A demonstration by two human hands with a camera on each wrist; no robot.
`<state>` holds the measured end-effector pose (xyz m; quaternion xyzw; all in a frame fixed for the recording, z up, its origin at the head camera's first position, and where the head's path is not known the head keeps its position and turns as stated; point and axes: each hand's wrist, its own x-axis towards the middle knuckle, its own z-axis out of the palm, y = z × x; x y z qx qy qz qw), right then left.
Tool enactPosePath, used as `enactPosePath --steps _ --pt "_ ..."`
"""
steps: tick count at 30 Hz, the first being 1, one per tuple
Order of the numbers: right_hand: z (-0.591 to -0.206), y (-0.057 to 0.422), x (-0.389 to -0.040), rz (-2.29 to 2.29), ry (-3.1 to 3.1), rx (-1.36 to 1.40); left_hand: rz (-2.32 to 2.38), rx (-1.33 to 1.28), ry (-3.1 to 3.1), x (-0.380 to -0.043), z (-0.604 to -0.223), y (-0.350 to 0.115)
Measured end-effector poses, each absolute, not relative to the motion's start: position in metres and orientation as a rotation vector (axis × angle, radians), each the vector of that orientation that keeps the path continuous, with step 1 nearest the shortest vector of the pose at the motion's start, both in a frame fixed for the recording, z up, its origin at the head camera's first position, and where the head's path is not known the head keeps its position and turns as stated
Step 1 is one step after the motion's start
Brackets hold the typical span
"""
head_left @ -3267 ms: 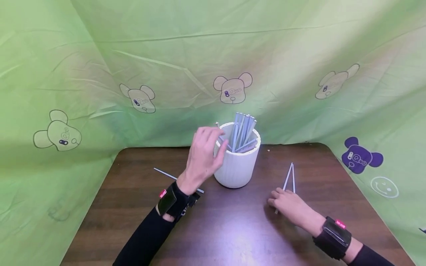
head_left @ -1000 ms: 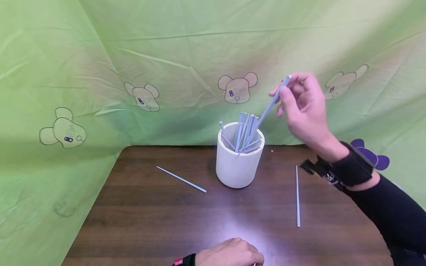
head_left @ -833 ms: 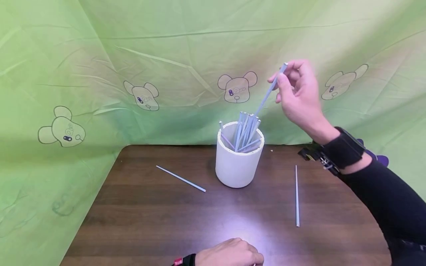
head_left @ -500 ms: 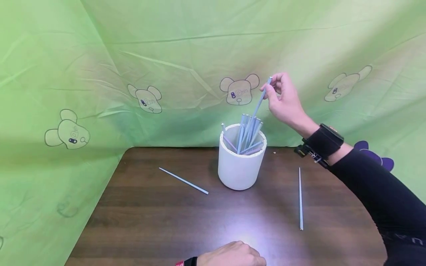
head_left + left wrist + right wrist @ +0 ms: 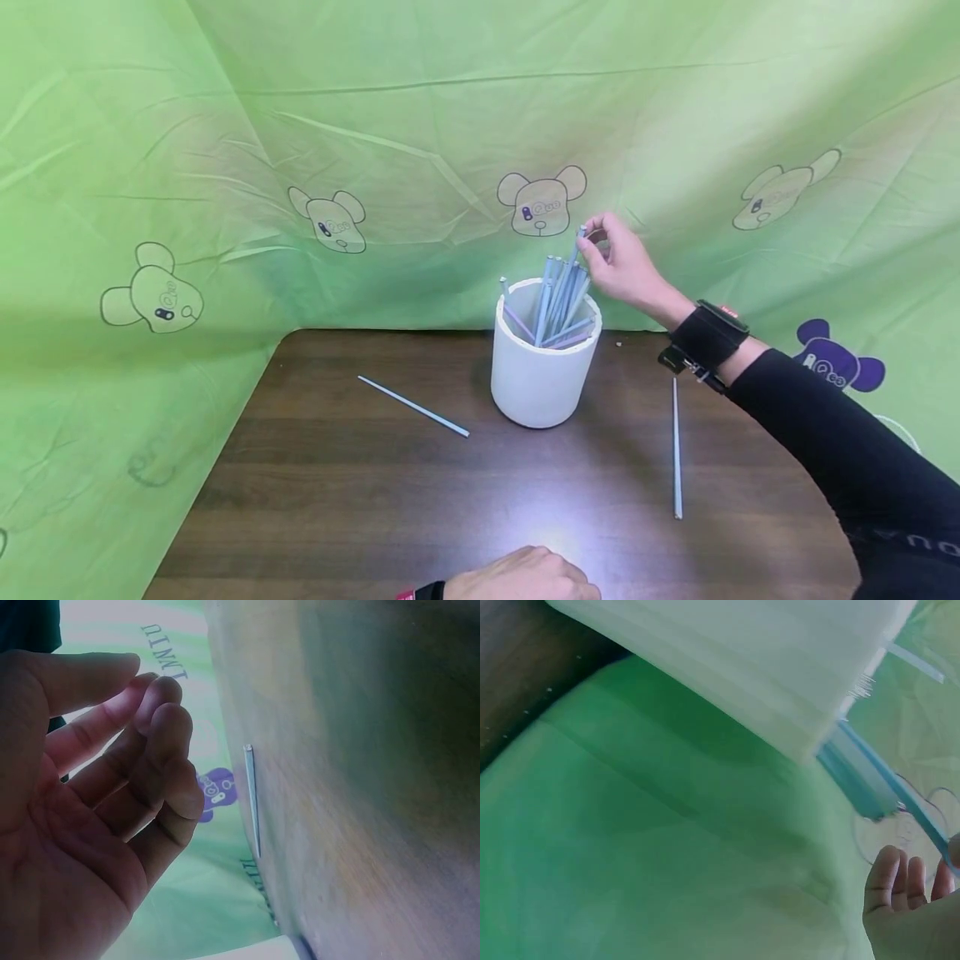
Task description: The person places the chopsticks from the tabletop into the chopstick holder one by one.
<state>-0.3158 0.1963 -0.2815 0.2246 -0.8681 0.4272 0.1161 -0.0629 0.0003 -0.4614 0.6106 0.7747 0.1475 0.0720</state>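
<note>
My right hand (image 5: 618, 262) pinches a light blue chopstick (image 5: 573, 250) by its upper end, thumb against the fingers. The chopstick slants down among several others (image 5: 553, 304) standing in a white round holder (image 5: 536, 387). In the right wrist view the held chopstick (image 5: 911, 799) runs from the holder's rim to my fingertips. My left hand (image 5: 525, 575) is low at the front edge of the head view. The left wrist view shows its fingers (image 5: 169, 735) loosely bent, with nothing between them.
One chopstick (image 5: 414, 406) lies slanted on the brown table (image 5: 360, 500) left of the holder. Another chopstick (image 5: 677, 450) lies lengthwise on the right. Behind the table hangs a green cloth (image 5: 420, 167) with bear-head prints.
My right hand has come down and left, lowering the chopstick into the holder. Earlier it was at two chopsticks on the right; one lies there now. My left hand has withdrawn from beside the holder.
</note>
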Motion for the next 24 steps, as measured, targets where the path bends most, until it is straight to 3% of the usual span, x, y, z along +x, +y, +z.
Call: enactPosePath --steps 16,24 --pt "-0.312 0.198 -0.321 1.067 -2.577 0.796 0.490 1.797 2.344 -0.065 -0.462 0.000" --pt "-0.311 0.200 -0.319 1.144 -2.603 0.735 0.585 1.686 2.581 -0.090 -0.460 -0.022"
